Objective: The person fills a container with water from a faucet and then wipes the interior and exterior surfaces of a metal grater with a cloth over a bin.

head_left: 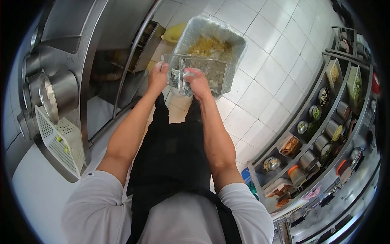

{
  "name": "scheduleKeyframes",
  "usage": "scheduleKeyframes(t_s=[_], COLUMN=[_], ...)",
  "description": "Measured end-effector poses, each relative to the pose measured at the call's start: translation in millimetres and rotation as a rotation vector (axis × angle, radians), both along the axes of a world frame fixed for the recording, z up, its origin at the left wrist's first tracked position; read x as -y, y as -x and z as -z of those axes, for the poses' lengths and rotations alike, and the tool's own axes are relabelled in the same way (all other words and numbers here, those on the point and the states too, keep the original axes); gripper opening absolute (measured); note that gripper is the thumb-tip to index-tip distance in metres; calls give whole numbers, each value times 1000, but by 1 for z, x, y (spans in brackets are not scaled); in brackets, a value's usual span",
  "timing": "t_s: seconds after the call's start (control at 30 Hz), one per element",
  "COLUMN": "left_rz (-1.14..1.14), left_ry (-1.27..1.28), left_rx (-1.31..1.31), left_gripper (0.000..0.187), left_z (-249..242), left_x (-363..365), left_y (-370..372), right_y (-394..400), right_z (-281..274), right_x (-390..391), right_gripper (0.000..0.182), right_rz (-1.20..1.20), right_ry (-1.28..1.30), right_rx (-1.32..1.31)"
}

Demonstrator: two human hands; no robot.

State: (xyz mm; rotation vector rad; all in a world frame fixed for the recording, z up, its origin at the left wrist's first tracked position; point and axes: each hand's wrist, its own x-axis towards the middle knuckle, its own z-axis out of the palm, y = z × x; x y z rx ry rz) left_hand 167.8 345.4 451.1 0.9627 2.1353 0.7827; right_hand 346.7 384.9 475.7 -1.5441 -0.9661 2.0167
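A clear rectangular plastic container (206,73) with whitish smears is held in front of me, tilted over a grey waste bin (239,49). My left hand (157,76) is closed on its left edge, thumb on top. With fingers curled, my right hand (199,83) grips it near the middle; something whitish shows by those fingertips, too small to name. Inside the bin, yellowish food scraps (209,46) lie in a clear liner.
A yellow object (174,32) stands beside the bin on the white tiled floor (260,73). At left, a steel counter holds metal pots (65,91) and a white perforated basket (61,140). Along the right runs a rack with several food containers (308,160).
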Motion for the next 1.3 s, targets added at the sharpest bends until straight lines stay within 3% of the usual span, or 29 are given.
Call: scheduleKeyframes(t_s=[0.07, 0.2, 0.3, 0.4, 0.47, 0.57, 0.63, 0.73, 0.8, 0.9, 1.03, 1.1, 1.23, 1.3], left_rz=[13, 61, 77, 349, 325, 308, 332, 233, 241, 215, 106, 108, 209, 226], left_ry=[21, 26, 39, 213, 219, 215, 237, 209, 188, 185, 184, 202, 201, 205], left_rx=[139, 334, 633, 489, 534, 515, 421, 690, 667, 736, 959, 1070, 1095, 1150], left_gripper=[45, 40, 32, 27, 26, 27, 27, 28, 28, 26, 24, 21, 22, 23], left_z=[1, -23, -26, -42, -22, -11, -8, -24, -27, -20, -12, -6, -12, -9], left_x=[-2, -17, -26, -36, -35, -29, -24, -19, -22, -33, -50, -54, -57, -61], left_y=[3, -8, -17, -12, -8, -7, -1, -7, -14, -13, -14, -10, -9, -5], right_y=[8, 13, 15, 18, 19, 17, 11, -1, -15, -39, -50, -45, -6, 19], right_z=[1, 10, 25, 18, 11, -3, 13, 14, -6, -8, -12, 25, 155, 247], right_x=[4, 11, 14, 23, 31, 39, 54, 61, 68, 95, 143, 170, 203, 213], right_gripper=[37, 40, 41, 40, 38, 35, 34, 34, 34, 35, 39, 40, 39, 36], right_rz=[33, 70, 97, 96, 79, 36, 285, 436, 483, 602, 502, 423, 301, 198], right_ry=[88, 40, -34, -86, -54, 7, -2, -30, -73, -23, 124, 129, 198, -24], right_rx=[-20, -37, -75, -108, -66, 199, 149, 147, 207, 66, 60, 113, 287, 444])
